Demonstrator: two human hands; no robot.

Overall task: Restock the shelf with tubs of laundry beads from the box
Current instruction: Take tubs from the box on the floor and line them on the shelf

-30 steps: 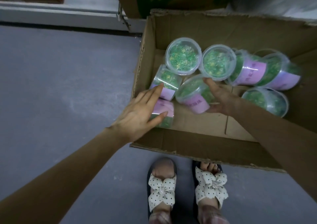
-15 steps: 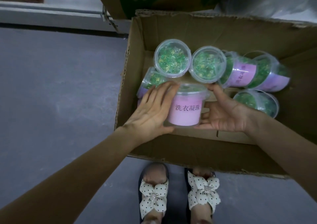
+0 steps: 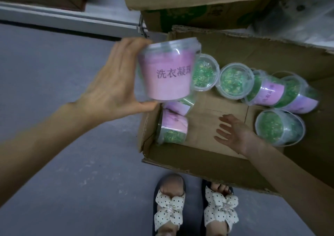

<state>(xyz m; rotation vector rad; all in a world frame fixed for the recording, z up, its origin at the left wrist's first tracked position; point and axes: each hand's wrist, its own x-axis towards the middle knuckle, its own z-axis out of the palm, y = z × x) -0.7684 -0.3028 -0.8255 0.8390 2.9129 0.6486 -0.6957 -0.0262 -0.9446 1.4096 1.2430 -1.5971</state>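
My left hand [image 3: 112, 83] grips a clear tub with a pink label [image 3: 167, 73], held upright above the left wall of the open cardboard box [image 3: 180, 156]. My right hand [image 3: 233, 132] hovers open, fingers spread, over the bare box floor. Several more tubs of green laundry beads lie in the box: one on its side at the near left [image 3: 173, 129], two showing their lids at the back [image 3: 205, 73] [image 3: 235, 81], two on their sides at the right [image 3: 265, 89] [image 3: 298, 98], and one by my right wrist [image 3: 279, 127].
The box stands on a grey floor [image 3: 63, 145], with my two feet in white dotted sandals [image 3: 197, 210] just in front of it. Other cardboard boxes [image 3: 198, 9] stand behind it, and a pale shelf base [image 3: 63, 16] runs along the top left.
My left hand has lifted the pink-labelled tub up and left out of the box. My right hand has let go of it and now hovers open over the box floor.
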